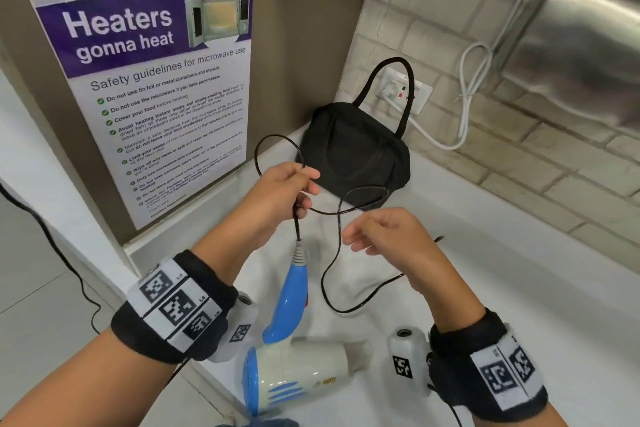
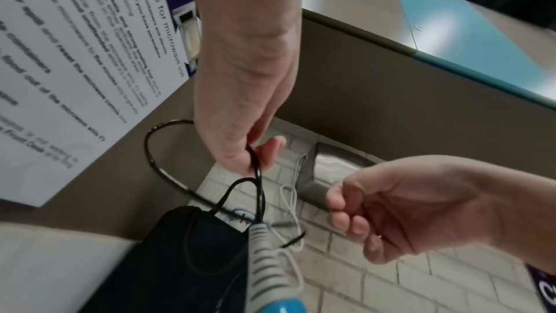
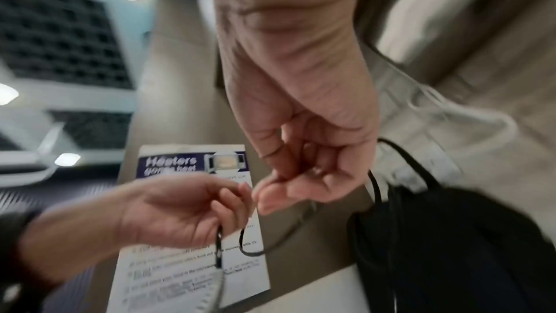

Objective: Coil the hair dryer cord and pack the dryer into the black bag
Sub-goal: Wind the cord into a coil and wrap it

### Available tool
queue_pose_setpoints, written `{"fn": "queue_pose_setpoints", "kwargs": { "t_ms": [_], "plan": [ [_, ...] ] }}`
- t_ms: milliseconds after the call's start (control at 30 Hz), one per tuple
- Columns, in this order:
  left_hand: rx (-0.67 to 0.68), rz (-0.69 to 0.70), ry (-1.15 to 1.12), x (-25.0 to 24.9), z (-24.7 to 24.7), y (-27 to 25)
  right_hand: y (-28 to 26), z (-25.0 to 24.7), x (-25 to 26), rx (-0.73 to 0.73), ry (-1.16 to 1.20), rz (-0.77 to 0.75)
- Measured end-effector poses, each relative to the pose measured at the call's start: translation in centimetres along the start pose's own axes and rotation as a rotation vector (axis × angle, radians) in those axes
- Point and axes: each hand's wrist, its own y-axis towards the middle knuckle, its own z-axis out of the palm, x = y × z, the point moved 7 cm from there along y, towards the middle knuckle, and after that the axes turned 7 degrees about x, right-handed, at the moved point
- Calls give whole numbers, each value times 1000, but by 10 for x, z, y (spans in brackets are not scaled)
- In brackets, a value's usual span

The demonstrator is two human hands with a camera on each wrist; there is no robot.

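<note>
The hair dryer (image 1: 301, 369), cream with a blue handle (image 1: 289, 302), sits low at the white counter's front edge with its handle pointing up. My left hand (image 1: 294, 184) pinches its black cord (image 1: 325, 288) just above the grey strain relief (image 2: 264, 244) and holds a loop of it (image 1: 263, 146). My right hand (image 1: 381, 236) is close beside it, fingers curled, fingertips pinching the cord where it runs on; the picture there is blurred. Slack cord trails over the counter. The black bag (image 1: 353, 149) stands in the back corner, handles up, just beyond both hands.
A microwave poster (image 1: 156, 80) covers the left wall. Behind the bag are a wall socket (image 1: 405, 90) with a white plug and a looped white cable (image 1: 467, 87). A steel appliance (image 1: 571, 28) hangs on the brick-tiled wall. A black cable (image 1: 52, 236) crosses the floor at left.
</note>
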Motion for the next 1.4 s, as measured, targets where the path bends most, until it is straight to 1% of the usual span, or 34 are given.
{"fn": "queue_pose_setpoints", "kwargs": {
  "t_ms": [33, 100, 133, 200, 267, 367, 433, 467, 600, 700, 767, 800, 933, 1067, 1167, 1267, 1400],
  "plan": [
    [42, -8, 4, -1, 3, 1, -3, -5, 4, -60, -50, -54],
    [132, -19, 23, -3, 10, 0, -10, -14, 18, -189, -129, -213],
    [165, -17, 54, -6, 14, -1, -12, -15, 26, -220, -136, -302],
    [210, -5, 156, -10, 23, -3, -15, -15, 41, -238, -133, -460],
    [289, 0, 235, -14, 35, -10, -15, -14, 53, -238, -119, -560],
    [486, 13, 237, -18, 53, -23, -7, -7, 60, -134, -70, -597],
    [581, 43, 213, -22, 60, -29, -2, -8, 58, -71, 7, -550],
    [596, 52, 185, -22, 60, -30, 1, -10, 56, -63, 40, -521],
    [564, 24, 10, -19, 57, -30, 6, -7, 50, -60, 56, -485],
    [557, -1, -85, -13, 59, -29, 7, -2, 35, -73, 171, -425],
    [523, -7, -169, -12, 58, -25, 7, 0, 24, -70, 251, -382],
    [502, 3, -216, -12, 57, -23, 8, 1, 20, -63, 251, -362],
    [422, 39, -391, -10, 54, -15, 7, 9, 11, -62, 26, -250],
    [355, 57, -538, -5, 48, -9, 4, 24, -2, -15, -215, -178],
    [311, 60, -489, 2, 43, -2, -5, 28, -10, -9, -303, -153],
    [268, 39, -448, 9, 38, 3, -15, 29, -6, 2, -394, -178],
    [231, 16, -350, 13, 36, 7, -29, 38, -2, 76, -475, -207]
  ]
}}
